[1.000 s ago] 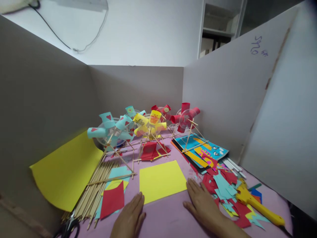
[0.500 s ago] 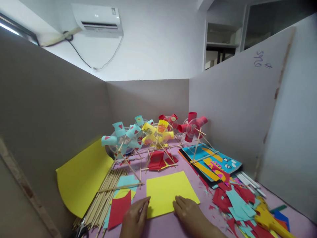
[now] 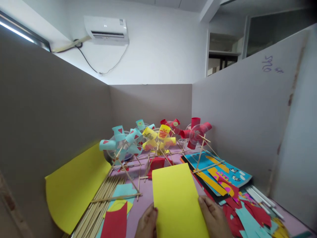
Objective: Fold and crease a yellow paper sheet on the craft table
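Pretty crowded desk here, tbh. The purple tabletop [image 3: 146, 190] is walled in by grey partitions [image 3: 151, 102], and its far half is taken up by paper pinwheels on stick frames: light-blue ones [image 3: 108, 144] on the left, a yellow one [image 3: 164, 131] in the middle, red ones [image 3: 205, 127] towards the right. The space straight ahead is pretty much blocked by those frames, and some red paper [image 3: 156, 162] under the yellow one is partly hidden.

On the left, a bundle of wooden sticks [image 3: 92, 211] is flanked by a big curved yellow sheet [image 3: 76, 188] and a cut red piece [image 3: 115, 221]. On the right, a blue booklet [image 3: 244, 175] is partly covered by a stick frame, with white tubes [image 3: 262, 195] and a mess of paper scraps [image 3: 250, 224] dumped nearby.

As for the yellow card [image 3: 179, 205], it's held front and centre at the near side, cut off by the bottom of the view. It's plain, bright and smooth, with straight sides. Whether the table is touched by its near end can't be told. Its left edge is pinched by the curled fingers of the left hand [image 3: 146, 222], and its right edge is gripped the same way by the right hand [image 3: 214, 216].
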Demonstrator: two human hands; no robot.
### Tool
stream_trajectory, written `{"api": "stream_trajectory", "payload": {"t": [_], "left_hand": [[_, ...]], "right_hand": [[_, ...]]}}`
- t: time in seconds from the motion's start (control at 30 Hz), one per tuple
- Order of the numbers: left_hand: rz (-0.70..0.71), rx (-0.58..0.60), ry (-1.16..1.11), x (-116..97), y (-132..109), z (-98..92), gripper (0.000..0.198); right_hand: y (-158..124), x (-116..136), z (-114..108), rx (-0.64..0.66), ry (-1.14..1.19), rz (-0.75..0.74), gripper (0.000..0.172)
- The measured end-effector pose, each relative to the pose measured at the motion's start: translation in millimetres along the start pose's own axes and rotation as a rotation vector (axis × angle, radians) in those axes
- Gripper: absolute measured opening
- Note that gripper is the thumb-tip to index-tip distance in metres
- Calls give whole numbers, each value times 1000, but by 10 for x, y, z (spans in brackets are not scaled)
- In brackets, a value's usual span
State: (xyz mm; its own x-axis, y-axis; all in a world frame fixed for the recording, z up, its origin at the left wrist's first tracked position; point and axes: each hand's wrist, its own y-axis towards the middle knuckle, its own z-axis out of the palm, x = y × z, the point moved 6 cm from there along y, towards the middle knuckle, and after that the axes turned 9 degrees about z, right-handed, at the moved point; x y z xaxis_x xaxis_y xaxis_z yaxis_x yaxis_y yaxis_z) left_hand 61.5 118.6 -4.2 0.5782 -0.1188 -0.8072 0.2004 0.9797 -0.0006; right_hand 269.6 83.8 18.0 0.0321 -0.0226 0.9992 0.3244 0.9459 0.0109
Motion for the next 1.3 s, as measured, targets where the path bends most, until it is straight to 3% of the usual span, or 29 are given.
{"api": "stream_trajectory", "payload": {"t": [0.13, 0.23, 0.4, 0.53, 0.73, 1.0, 1.17, 1.3], "left_hand": [[28, 54, 34, -121, -149, 100, 35], [45, 24, -7, -201, -198, 103, 31], [-22, -46, -45, -219, -242, 79, 30], [-129, -1, -113, -179, -302, 148, 24], [-164, 91, -183, -156, -322, 213, 36], [-59, -59, -40, -191, -269, 100, 18], [57, -89, -11, -245, -253, 93, 13], [32, -63, -59, -276, -298, 150, 9]], "right_hand": [[-29, -171, 191, 173, 265, 175, 43], [-79, -237, 320, 282, 437, 291, 43], [-124, -238, 362, 282, 496, 356, 40], [-152, -236, 380, 301, 512, 397, 40], [-190, -261, 373, 279, 463, 417, 42], [-202, -200, 377, 278, 482, 409, 44], [-208, -186, 382, 286, 527, 395, 42], [-212, -219, 395, 320, 563, 434, 39]]}}
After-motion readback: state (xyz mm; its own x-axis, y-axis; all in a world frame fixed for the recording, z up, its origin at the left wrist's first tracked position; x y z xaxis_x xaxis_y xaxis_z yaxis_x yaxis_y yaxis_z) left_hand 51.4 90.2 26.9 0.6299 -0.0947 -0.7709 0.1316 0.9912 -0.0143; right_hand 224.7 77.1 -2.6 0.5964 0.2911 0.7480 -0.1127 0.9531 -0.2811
